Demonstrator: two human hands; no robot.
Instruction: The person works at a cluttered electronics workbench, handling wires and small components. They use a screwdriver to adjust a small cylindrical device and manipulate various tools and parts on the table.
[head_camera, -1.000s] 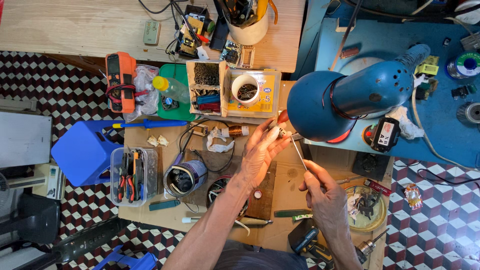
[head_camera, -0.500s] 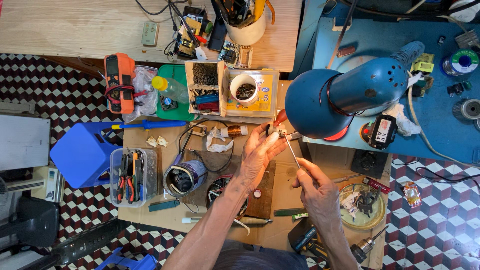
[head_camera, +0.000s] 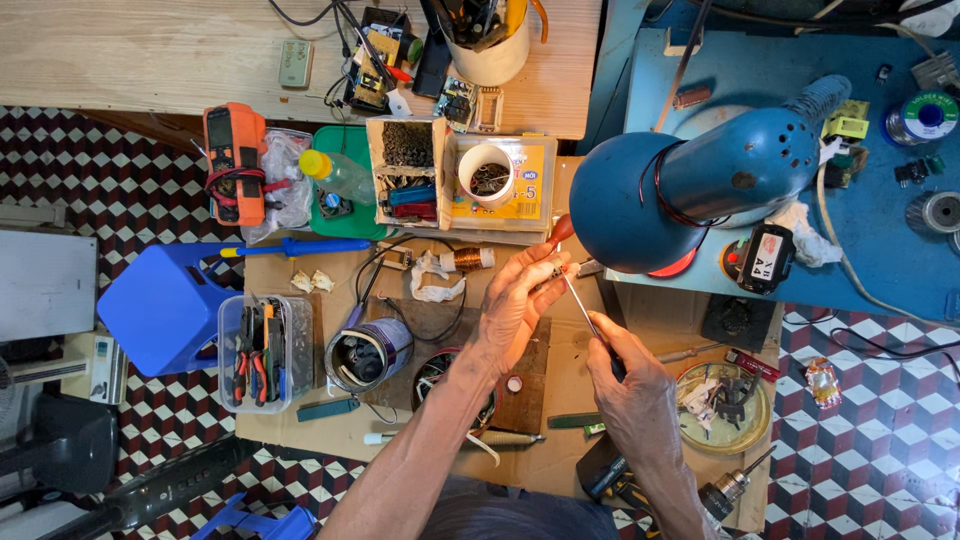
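My left hand (head_camera: 517, 300) is raised over the cardboard-covered bench, its fingertips pinching a small pale part (head_camera: 556, 268) just below the blue lamp shade (head_camera: 640, 205). My right hand (head_camera: 632, 392) grips a thin metal tool (head_camera: 580, 305) whose tip points up and left to that part. A red-handled tool (head_camera: 560, 232) pokes up behind the left fingers. A round motor housing (head_camera: 366, 352) sits left of my left forearm, and a copper coil (head_camera: 466, 259) lies just above it.
A clear box of pliers (head_camera: 264, 352) and a blue stool (head_camera: 165, 305) stand at the left. An orange multimeter (head_camera: 234, 160), parts boxes (head_camera: 455, 180) and a white cup (head_camera: 487, 172) lie at the back. A round tin (head_camera: 722, 405) is at the right.
Both hands have drifted slightly left and down in the view, staying together. The thin tool's tip stays at the small part between the left fingers.
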